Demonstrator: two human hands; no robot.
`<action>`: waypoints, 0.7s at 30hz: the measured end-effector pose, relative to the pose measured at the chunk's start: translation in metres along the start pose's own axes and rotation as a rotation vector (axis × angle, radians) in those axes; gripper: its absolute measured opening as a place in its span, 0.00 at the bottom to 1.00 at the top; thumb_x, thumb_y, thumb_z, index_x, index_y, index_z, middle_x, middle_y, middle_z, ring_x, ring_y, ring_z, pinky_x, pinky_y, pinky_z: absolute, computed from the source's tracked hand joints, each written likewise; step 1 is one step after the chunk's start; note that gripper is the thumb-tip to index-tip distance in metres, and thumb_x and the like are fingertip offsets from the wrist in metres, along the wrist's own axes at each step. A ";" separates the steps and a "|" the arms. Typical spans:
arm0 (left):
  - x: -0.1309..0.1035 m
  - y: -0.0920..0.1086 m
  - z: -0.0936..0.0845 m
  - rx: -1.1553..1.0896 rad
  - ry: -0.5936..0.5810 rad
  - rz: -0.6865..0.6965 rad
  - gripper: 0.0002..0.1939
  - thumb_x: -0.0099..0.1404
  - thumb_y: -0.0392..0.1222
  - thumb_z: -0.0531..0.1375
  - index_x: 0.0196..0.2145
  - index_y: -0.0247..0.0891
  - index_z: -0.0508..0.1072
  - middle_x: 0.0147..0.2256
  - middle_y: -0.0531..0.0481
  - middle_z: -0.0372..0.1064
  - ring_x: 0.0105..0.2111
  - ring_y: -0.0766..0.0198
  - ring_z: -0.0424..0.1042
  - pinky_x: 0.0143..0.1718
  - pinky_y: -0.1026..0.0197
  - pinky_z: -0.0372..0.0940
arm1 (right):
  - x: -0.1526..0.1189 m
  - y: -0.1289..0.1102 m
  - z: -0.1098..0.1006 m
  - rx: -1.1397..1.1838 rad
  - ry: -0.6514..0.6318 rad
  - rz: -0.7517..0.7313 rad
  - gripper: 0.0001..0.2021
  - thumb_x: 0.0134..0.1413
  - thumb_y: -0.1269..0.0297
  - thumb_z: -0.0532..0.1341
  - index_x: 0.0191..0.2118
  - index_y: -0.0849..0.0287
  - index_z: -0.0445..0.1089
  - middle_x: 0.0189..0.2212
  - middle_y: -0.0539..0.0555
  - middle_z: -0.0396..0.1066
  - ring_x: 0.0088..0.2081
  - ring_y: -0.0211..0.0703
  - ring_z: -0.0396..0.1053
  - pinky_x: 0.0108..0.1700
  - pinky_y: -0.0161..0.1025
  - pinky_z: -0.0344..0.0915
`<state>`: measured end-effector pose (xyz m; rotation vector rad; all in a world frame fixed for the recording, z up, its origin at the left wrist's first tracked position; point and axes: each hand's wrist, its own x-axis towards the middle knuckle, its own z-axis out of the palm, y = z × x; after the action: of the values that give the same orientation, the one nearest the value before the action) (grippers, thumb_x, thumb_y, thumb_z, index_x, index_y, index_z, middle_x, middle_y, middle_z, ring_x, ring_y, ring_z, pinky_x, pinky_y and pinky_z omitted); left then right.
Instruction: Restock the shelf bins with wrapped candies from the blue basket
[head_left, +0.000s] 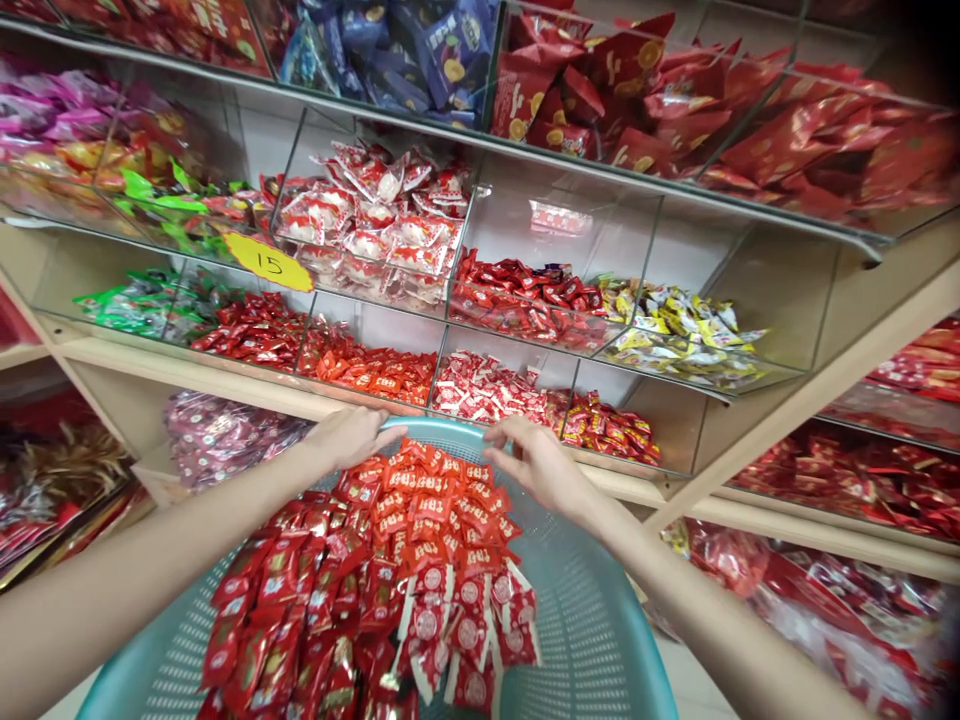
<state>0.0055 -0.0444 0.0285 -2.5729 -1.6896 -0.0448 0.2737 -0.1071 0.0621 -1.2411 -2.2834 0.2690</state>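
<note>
A teal plastic basket (592, 600) with perforated walls is in front of me, its far rim close to the lowest shelf. My left hand (349, 440) grips that rim, thumb on the inner side. A little to the right, my right hand (536, 465) has its fingers curled over the same rim. Inside lie wrapped candies in groups: orange-red candies (431, 505) at the far end, shiny dark red candies (277, 590) on the left, and red-and-white candies (469, 630) nearer me on the right. Some fingertips are hidden behind the rim.
Tilted shelves with clear dividers hold red-and-white candies (487, 388), orange-red candies (379, 372), yellow-wrapped candies (686, 325) and blue packets (405, 55). A yellow price tag (268, 262) reads 15. Purple bagged goods (225, 435) sit under the shelf; a wooden upright (825, 350) stands at right.
</note>
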 end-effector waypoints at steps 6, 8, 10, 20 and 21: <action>0.003 -0.004 0.005 0.000 -0.027 -0.025 0.38 0.62 0.65 0.33 0.41 0.34 0.71 0.38 0.35 0.75 0.39 0.47 0.73 0.40 0.51 0.64 | -0.044 -0.085 0.032 -0.124 -0.653 -0.288 0.11 0.52 0.56 0.62 0.35 0.60 0.69 0.30 0.52 0.73 0.28 0.39 0.67 0.25 0.36 0.55; 0.003 -0.003 0.006 0.014 -0.013 -0.018 0.38 0.63 0.64 0.33 0.41 0.33 0.71 0.38 0.35 0.75 0.39 0.47 0.73 0.40 0.51 0.64 | -0.058 -0.097 0.050 -0.254 -0.745 -0.332 0.18 0.49 0.52 0.62 0.38 0.63 0.69 0.29 0.56 0.73 0.26 0.42 0.68 0.22 0.37 0.52; 0.003 -0.002 0.006 0.019 -0.003 -0.007 0.39 0.63 0.63 0.32 0.41 0.33 0.71 0.38 0.35 0.75 0.39 0.47 0.73 0.40 0.51 0.64 | -0.069 -0.101 0.069 -0.343 -0.745 -0.374 0.21 0.48 0.51 0.63 0.40 0.66 0.68 0.27 0.58 0.73 0.25 0.45 0.68 0.21 0.38 0.51; 0.001 0.000 0.006 -0.008 0.008 -0.023 0.39 0.63 0.63 0.32 0.42 0.33 0.71 0.38 0.35 0.74 0.39 0.47 0.73 0.40 0.51 0.64 | -0.074 -0.096 0.080 -0.248 -0.728 -0.435 0.17 0.47 0.53 0.63 0.37 0.63 0.70 0.25 0.54 0.74 0.22 0.40 0.67 0.18 0.38 0.44; 0.001 0.000 0.006 -0.012 0.006 -0.025 0.39 0.63 0.63 0.32 0.42 0.33 0.71 0.38 0.35 0.74 0.39 0.47 0.73 0.40 0.51 0.64 | -0.070 -0.098 0.075 -0.188 -0.747 -0.374 0.17 0.46 0.52 0.64 0.36 0.61 0.70 0.25 0.53 0.73 0.22 0.39 0.66 0.19 0.37 0.45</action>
<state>0.0055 -0.0433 0.0225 -2.5576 -1.7250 -0.0644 0.1943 -0.2139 0.0144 -0.8413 -3.1863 0.4422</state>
